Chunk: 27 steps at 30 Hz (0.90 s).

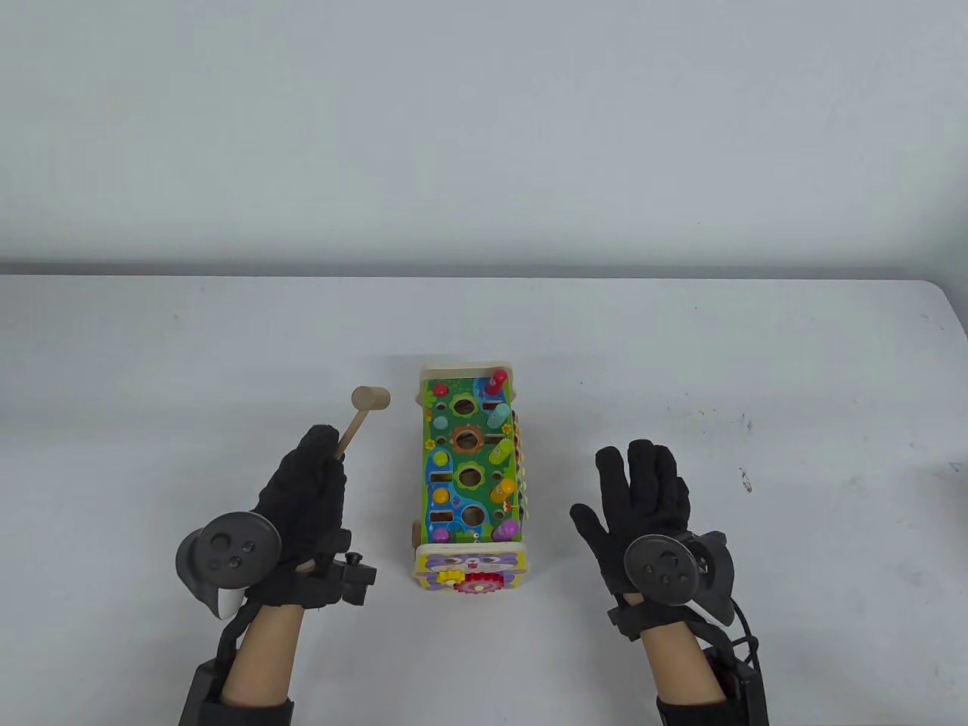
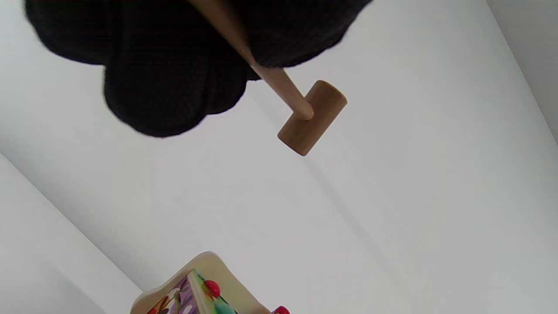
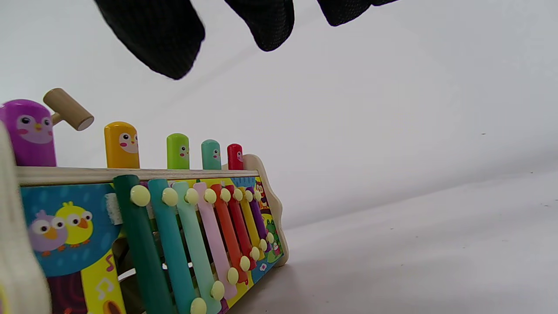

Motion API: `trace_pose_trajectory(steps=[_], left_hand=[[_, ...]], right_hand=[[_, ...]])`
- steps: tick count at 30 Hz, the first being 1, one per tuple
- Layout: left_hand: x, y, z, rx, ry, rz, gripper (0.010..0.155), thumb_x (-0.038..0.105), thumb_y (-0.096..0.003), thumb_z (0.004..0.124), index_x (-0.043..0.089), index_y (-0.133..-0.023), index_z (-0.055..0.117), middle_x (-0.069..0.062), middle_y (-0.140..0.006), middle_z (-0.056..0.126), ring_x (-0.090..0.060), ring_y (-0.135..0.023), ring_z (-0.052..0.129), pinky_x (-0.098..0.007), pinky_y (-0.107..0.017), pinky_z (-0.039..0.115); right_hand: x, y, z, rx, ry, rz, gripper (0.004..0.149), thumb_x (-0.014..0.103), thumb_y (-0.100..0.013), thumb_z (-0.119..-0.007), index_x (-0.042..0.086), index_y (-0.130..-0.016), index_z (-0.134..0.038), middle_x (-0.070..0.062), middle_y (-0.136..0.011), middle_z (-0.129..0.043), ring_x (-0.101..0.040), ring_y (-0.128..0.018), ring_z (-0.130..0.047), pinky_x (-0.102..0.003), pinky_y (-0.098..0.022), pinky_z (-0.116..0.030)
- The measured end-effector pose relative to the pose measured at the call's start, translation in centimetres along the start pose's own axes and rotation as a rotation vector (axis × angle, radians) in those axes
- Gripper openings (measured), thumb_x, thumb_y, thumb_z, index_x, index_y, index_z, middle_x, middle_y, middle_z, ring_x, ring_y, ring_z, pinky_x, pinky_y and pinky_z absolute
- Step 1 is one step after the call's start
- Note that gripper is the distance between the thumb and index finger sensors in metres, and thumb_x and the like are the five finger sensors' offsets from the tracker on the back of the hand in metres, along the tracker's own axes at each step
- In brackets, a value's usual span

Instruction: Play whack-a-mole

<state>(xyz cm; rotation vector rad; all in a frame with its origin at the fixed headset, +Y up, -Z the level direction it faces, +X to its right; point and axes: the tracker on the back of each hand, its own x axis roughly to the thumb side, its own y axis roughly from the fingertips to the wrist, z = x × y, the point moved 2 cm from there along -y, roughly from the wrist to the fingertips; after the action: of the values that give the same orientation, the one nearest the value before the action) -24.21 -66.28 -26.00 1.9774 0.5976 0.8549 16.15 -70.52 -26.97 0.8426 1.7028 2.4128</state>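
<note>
L hand [image 1: 302, 491] grip on mallet [image 1: 361, 416], toy [image 1: 470, 469] just right

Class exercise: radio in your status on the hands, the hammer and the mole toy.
Left hand grips hammer beside toy. Right hand open, flat, apart from toy. Five pegs up along its right edge. Nothing in the way.

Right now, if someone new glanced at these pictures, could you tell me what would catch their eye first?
The brightly painted whack-a-mole toy stands at the middle of the table, with five coloured pegs raised along its right edge above a xylophone on that side. To its left, the left hand holds a small wooden hammer off the table, while the right hand lies flat and empty on the other side.
</note>
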Motion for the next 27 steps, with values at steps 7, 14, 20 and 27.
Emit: trace_pose_trajectory(steps=[7,14,20,27], left_hand=[[-2.1,2.0,-0.3,-0.012,-0.12,-0.048,0.052,0.017,-0.0523,0.07,0.0,-0.101,0.064,-0.029,-0.08,0.082,-0.044,-0.052,0.094,-0.069,-0.057,0.064],[-5.2,3.0,1.7,-0.245,-0.275,-0.203,0.051,0.016,-0.0515,0.071,-0.002,-0.099,0.066,-0.031,-0.079,0.083,-0.045,-0.051,0.094,-0.07,-0.056,0.064],[-6.3,3.2,2.7,-0.333,-0.554,-0.223,0.051,0.016,-0.0508,0.073,-0.001,-0.098,0.067,-0.031,-0.079,0.083,-0.045,-0.052,0.093,-0.071,-0.057,0.063],[-7.1,3.2,4.3,-0.417,-0.738,-0.23,0.05,0.015,-0.0504,0.073,0.0,-0.098,0.068,-0.031,-0.08,0.083,-0.046,-0.053,0.094,-0.071,-0.058,0.063]], right_hand=[[0.0,0.1,-0.1,0.008,0.005,-0.004,0.069,0.042,-0.06,-0.065,0.001,-0.112,-0.043,-0.037,-0.11,-0.027,-0.066,-0.097,-0.026,-0.078,-0.058,-0.029],[0.3,0.1,-0.4,0.024,0.017,0.001,0.068,0.042,-0.06,-0.065,0.003,-0.112,-0.045,-0.037,-0.11,-0.027,-0.066,-0.097,-0.027,-0.078,-0.058,-0.029],[0.4,0.0,-0.5,0.035,0.023,0.003,0.068,0.042,-0.06,-0.065,0.003,-0.112,-0.045,-0.037,-0.11,-0.027,-0.066,-0.097,-0.026,-0.078,-0.058,-0.029],[0.5,0.0,-0.6,0.045,0.027,0.0,0.068,0.042,-0.06,-0.065,0.002,-0.112,-0.044,-0.037,-0.11,-0.027,-0.067,-0.096,-0.027,-0.078,-0.058,-0.029]])
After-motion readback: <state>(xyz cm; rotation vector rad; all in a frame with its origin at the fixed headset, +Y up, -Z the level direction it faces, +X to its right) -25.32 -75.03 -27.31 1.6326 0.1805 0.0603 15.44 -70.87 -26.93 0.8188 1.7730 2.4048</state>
